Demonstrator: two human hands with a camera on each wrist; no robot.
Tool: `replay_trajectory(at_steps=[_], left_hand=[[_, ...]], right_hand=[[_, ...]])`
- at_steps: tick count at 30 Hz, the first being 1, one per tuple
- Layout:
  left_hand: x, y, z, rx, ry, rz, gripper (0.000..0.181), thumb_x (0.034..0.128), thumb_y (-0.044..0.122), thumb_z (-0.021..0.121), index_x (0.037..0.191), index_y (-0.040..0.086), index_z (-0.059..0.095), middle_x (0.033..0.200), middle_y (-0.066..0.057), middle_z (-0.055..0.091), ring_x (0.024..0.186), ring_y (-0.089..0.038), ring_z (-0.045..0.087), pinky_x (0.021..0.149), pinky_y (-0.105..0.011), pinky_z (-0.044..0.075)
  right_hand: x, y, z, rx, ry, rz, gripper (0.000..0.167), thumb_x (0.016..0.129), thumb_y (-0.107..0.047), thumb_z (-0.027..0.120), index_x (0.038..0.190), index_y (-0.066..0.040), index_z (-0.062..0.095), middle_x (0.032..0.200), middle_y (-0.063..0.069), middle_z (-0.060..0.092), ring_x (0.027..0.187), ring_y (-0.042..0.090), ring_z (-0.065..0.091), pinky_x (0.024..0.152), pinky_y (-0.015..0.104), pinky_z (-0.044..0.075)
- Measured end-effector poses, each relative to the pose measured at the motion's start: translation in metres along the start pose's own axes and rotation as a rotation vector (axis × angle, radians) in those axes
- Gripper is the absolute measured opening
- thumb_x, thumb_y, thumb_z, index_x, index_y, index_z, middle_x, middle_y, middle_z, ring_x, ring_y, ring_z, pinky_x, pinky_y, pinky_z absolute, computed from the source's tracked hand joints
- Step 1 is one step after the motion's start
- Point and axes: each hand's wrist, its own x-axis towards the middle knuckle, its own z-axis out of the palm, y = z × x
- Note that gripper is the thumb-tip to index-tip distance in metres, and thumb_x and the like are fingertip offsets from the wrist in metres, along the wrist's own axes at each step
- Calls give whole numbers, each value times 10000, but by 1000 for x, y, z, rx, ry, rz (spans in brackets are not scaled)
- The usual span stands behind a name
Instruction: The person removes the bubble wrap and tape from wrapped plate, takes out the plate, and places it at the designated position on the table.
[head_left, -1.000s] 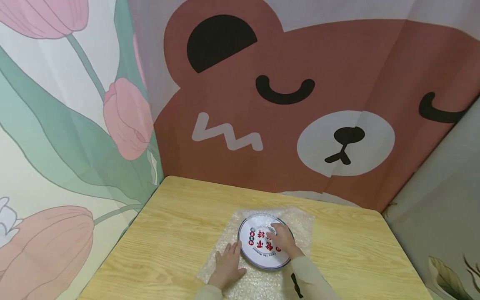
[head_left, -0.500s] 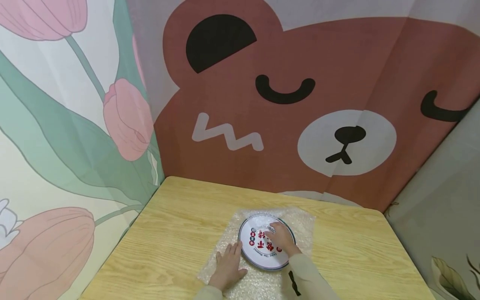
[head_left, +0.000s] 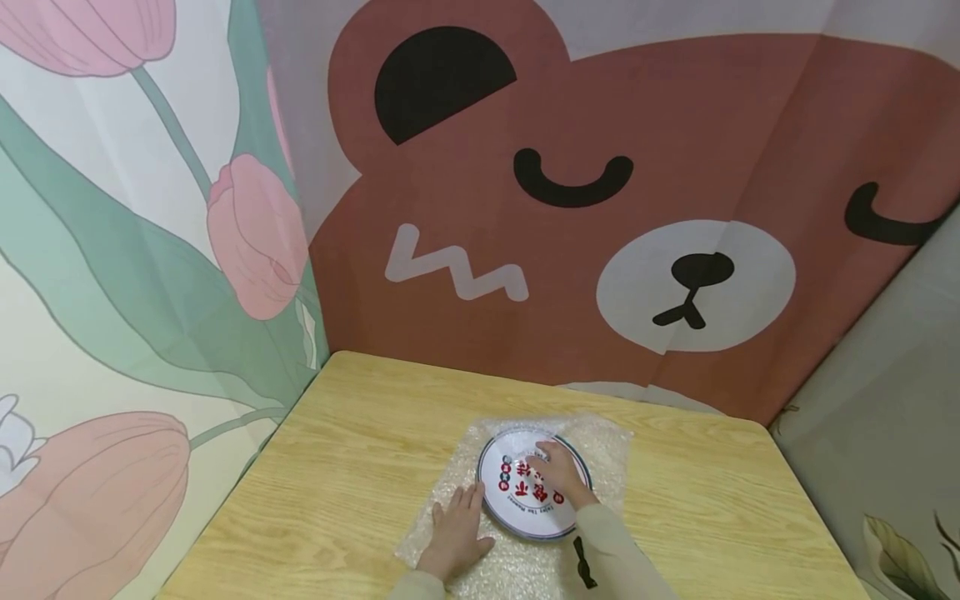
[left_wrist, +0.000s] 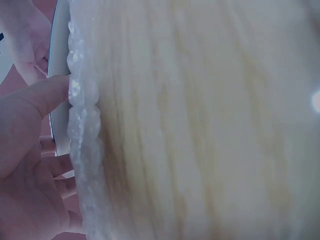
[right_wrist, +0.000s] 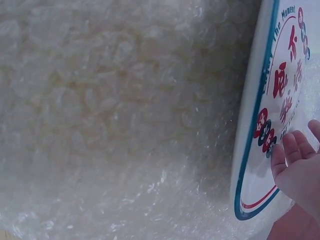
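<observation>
A round white plate [head_left: 497, 502] with a dark blue-green rim and red lettering lies on a sheet of bubble wrap [head_left: 517, 571]. My left hand [head_left: 454, 533] rests on the wrap at the plate's near left side, fingers outstretched and their tips by the rim. Over the right part of the plate is my right hand [head_left: 562, 473], its bent fingers touching the printed face without gripping anything. From the right wrist, the plate [right_wrist: 257, 185] shows at the right edge, with the hand [right_wrist: 300, 170] on its face. The left wrist view has the left hand [left_wrist: 30, 175] beside the bubble wrap [left_wrist: 82, 100].
The wood-grain table [head_left: 352, 467] extends around the wrap on both sides. Behind it hangs a cloth with a brown bear [head_left: 480, 350]. A tulip-print cloth [head_left: 150, 333] borders the left side, and a pale cloth [head_left: 885, 400] the right.
My right hand has slid slightly left and away from me across the plate's face. The left hand, the plate and the bubble wrap stay nearly where they were.
</observation>
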Motion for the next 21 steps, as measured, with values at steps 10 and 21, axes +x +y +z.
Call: replay_trajectory(at_steps=[10,21], left_hand=[[0,1,-2,9,0,5,816,697,348,719,1337,-2,354,1308,-183,419,1209,-387,342,879,-663,247],[-1,1,-3,22,3,7,824,692,360,717,1339,-1,355,1298,-178,430,1200,-384,356,867,-662,263]], right_hand=[[0,-2,3,84,-46,62,396,843,-169,603,1132,96,544,1129,244,541,1059,378,492,903,455,385],[-1,-7,8,127,-46,44,396,817,-160,616,1114,95,559,1004,206,591,948,346,545,841,446,430]])
